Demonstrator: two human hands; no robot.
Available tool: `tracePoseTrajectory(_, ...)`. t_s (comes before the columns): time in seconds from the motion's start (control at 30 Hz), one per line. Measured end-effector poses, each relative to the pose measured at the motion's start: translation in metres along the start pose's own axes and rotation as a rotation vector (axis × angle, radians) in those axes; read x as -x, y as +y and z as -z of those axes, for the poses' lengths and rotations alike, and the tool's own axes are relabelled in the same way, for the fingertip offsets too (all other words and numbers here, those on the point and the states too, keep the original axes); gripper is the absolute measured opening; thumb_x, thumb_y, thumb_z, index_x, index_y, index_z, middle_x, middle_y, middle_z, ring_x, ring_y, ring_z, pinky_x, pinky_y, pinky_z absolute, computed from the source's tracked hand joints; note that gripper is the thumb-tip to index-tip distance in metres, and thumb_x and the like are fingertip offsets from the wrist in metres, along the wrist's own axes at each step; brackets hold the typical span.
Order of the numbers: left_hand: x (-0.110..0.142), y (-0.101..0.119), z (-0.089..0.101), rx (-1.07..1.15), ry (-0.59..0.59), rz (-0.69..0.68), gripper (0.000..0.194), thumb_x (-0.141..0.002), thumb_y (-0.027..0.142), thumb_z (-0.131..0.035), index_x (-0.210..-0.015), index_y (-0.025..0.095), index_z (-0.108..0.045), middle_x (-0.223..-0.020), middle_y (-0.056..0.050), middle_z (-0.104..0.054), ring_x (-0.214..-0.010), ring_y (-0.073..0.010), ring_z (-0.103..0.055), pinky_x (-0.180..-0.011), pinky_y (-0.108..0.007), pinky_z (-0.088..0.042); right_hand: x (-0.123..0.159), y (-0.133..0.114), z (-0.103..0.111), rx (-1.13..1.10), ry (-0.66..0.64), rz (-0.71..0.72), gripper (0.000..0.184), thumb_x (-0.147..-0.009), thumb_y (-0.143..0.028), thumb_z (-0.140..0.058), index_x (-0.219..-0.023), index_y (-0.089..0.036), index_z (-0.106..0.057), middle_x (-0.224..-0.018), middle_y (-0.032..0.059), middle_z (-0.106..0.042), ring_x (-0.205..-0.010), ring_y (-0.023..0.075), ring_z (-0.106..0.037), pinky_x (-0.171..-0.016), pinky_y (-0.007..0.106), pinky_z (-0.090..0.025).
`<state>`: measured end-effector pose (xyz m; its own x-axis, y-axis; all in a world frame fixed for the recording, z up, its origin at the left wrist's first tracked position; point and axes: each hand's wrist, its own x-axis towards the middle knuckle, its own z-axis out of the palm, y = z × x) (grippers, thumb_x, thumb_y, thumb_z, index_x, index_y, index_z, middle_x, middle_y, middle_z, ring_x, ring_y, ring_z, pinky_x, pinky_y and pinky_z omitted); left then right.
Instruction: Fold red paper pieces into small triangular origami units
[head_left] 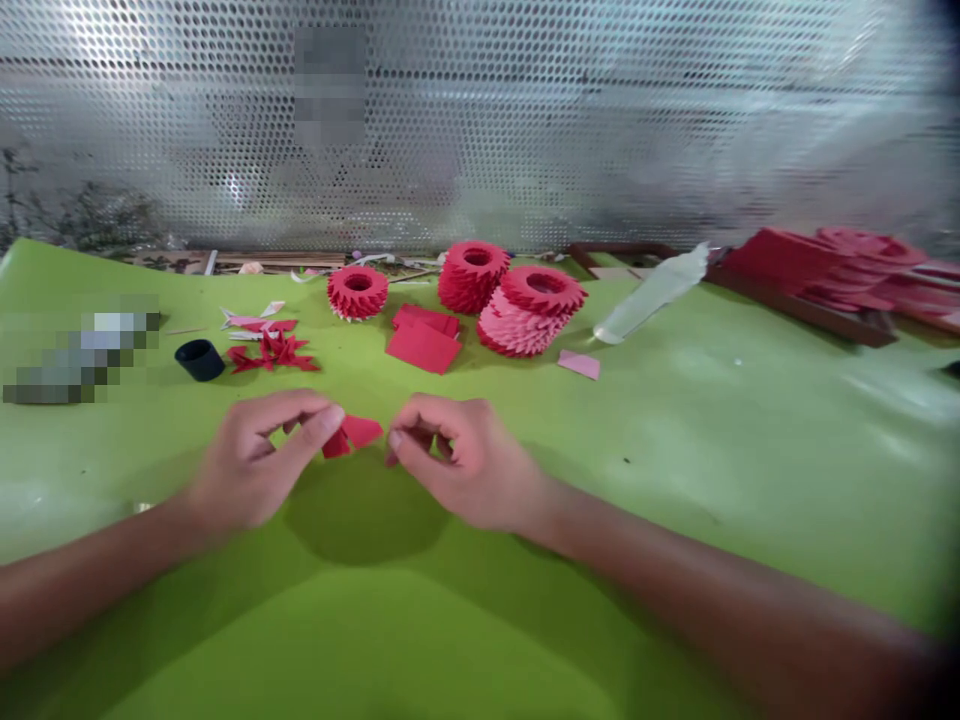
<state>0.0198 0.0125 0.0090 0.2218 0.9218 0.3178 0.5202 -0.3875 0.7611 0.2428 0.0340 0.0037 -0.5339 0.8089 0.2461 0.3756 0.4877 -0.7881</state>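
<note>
My left hand [259, 462] pinches a small folded red paper piece [354, 434] between thumb and forefinger, just above the green table [675, 450]. My right hand [457, 460] hovers a little to the right of the piece with its fingers curled in; its fingertips come close to the paper's right tip, and I cannot make out whether they touch it or hold anything.
Behind the hands lie a stack of red paper squares [424, 340], folded red pieces [274, 352], a black cap [199, 360], three red ring-shaped paper models [358, 291] [472, 275] [531, 310], a pink slip [579, 364] and a clear bottle [652, 292] on its side. Red paper stacks [832, 265] sit far right before a perforated metal wall [600, 120].
</note>
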Motion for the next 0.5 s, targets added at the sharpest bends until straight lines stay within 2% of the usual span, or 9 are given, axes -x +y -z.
tracePoseTrajectory(0.07, -0.003, -0.002, 0.004, 0.015, 0.102, -0.006, 0.026, -0.093, 0.031, -0.055, -0.075, 0.018, -0.069, -0.068, -0.001, -0.067, -0.062, -0.0151, -0.057, -0.057, -0.025, -0.043, -0.002, 0.003, 0.004, -0.057, 0.02, -0.056, 0.016, -0.089, -0.02, -0.058, -0.075, -0.015, -0.064, -0.065, 0.0001, -0.066, -0.052, 0.0083, -0.053, -0.046, 0.018, -0.037)
tracePoseTrajectory(0.13, -0.004, -0.002, 0.005, 0.024, 0.133, -0.015, 0.025, -0.093, 0.03, -0.055, -0.075, 0.018, -0.068, -0.068, 0.0, -0.065, -0.062, -0.015, -0.056, -0.058, -0.025, -0.043, -0.004, 0.005, 0.006, -0.154, 0.018, -0.104, 0.016, -0.091, -0.023, -0.057, -0.077, -0.015, -0.062, -0.069, 0.0015, -0.068, -0.053, 0.0089, -0.055, -0.046, 0.019, -0.04)
tracePoseTrajectory(0.2, -0.004, -0.002, 0.003, 0.021, 0.095, -0.025, 0.026, -0.093, 0.029, -0.056, -0.072, 0.018, -0.068, -0.065, 0.001, -0.064, -0.059, -0.0145, -0.054, -0.056, -0.026, -0.041, -0.005, 0.004, 0.005, -0.234, -0.005, -0.115, 0.019, -0.091, -0.031, -0.061, -0.082, -0.015, -0.063, -0.072, 0.0016, -0.068, -0.054, 0.0088, -0.054, -0.046, 0.019, -0.041)
tracePoseTrajectory(0.3, -0.002, 0.0, -0.001, 0.014, 0.02, -0.056, 0.025, -0.093, 0.029, -0.058, -0.073, 0.018, -0.069, -0.066, 0.0, -0.065, -0.059, -0.0145, -0.054, -0.057, -0.026, -0.04, -0.003, 0.0, -0.002, -0.277, -0.026, -0.094, 0.025, -0.089, -0.039, -0.068, -0.084, -0.015, -0.066, -0.065, -0.002, -0.061, -0.05, 0.0072, -0.048, -0.043, 0.018, -0.035)
tracePoseTrajectory(0.43, -0.001, 0.002, -0.005, -0.005, -0.072, -0.019, 0.025, -0.094, 0.035, -0.056, -0.081, 0.018, -0.07, -0.077, -0.003, -0.07, -0.069, -0.0174, -0.06, -0.064, -0.028, -0.044, 0.0, 0.0, -0.007, -0.203, 0.034, -0.005, 0.019, -0.092, -0.03, -0.066, -0.081, -0.015, -0.068, -0.06, -0.0035, -0.06, -0.048, 0.0063, -0.047, -0.042, 0.017, -0.034)
tracePoseTrajectory(0.5, -0.002, 0.002, -0.006, -0.029, -0.054, 0.055, 0.027, -0.096, 0.04, -0.051, -0.092, 0.019, -0.067, -0.085, -0.003, -0.07, -0.076, -0.0192, -0.061, -0.068, -0.029, -0.046, 0.001, 0.001, -0.005, -0.094, 0.106, 0.096, 0.012, -0.091, -0.023, -0.065, -0.084, -0.014, -0.069, -0.065, -0.0023, -0.065, -0.049, 0.0062, -0.051, -0.044, 0.017, -0.038)
